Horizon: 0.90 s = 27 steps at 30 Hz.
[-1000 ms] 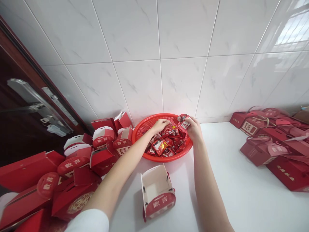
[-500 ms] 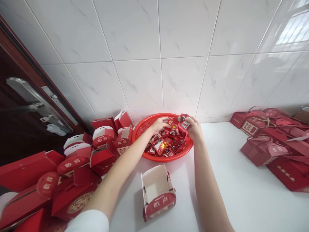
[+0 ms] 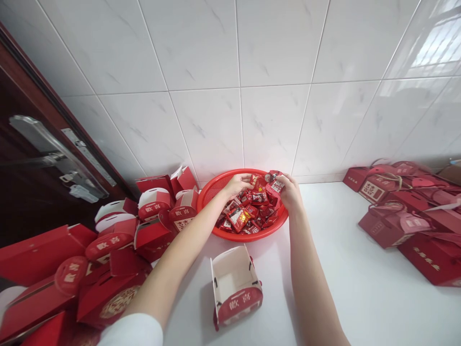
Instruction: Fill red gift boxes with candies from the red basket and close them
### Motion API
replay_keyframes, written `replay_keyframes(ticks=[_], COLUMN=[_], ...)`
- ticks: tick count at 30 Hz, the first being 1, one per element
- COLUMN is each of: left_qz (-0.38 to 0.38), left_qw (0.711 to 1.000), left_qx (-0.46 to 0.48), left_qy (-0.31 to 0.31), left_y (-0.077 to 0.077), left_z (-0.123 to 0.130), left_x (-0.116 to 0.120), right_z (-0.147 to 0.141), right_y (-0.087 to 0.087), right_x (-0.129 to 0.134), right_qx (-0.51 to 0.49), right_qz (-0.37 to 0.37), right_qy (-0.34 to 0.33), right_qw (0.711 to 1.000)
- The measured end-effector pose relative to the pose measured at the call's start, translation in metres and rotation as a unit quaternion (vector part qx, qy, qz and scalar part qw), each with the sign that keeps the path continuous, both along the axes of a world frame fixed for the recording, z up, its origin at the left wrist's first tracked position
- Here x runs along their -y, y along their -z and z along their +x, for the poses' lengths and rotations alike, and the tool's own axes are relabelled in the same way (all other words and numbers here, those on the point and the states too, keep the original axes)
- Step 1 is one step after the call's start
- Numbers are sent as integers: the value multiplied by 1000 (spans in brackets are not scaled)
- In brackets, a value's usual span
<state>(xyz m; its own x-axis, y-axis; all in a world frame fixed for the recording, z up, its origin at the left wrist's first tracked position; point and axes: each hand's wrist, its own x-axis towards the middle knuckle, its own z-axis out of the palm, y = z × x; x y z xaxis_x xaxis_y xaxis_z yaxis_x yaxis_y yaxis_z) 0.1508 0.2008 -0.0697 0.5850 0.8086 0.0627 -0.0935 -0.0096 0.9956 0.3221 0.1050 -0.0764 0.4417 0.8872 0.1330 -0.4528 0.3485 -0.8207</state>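
Wrapped candies (image 3: 248, 211) in red packets lie heaped in a red plastic basket (image 3: 230, 236) against the tiled wall. Over the basket's back part, my left hand (image 3: 236, 187) is closed with a red candy packet (image 3: 255, 181) at its fingertips. My right hand (image 3: 291, 193), above the right rim, grips red-and-white candy packets (image 3: 276, 180); how many is unclear. In front of the basket stands an open gift box (image 3: 236, 288), red outside and pale inside, with its top flaps up and no candy visible in it.
Several red gift boxes (image 3: 118, 240) crowd the left side, beside a dark door with a metal handle (image 3: 54, 158). More red boxes with ribbons (image 3: 406, 211) are grouped on the right of the white tabletop (image 3: 331, 259). The tiled wall (image 3: 273, 129) borders the back.
Very little differs. Both hands stay over the basket with their candy packets, shifting only slightly. The open box has not moved.
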Motion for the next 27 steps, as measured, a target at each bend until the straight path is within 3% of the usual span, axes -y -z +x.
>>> replay_keyframes(ticks=[13,27], left_qz=[-10,-31], left_qw=[999,997], left_qx=[52,59], left_qy=[6,33], left_y=[-10,-11], left_z=[-3,-4], left_x=[9,5], right_z=[-7,-7], right_y=[-8,-9], right_x=[9,12], right_qx=[63,71], right_qz=[-30,-25], right_qy=[-92,-113], right_qw=[993,991])
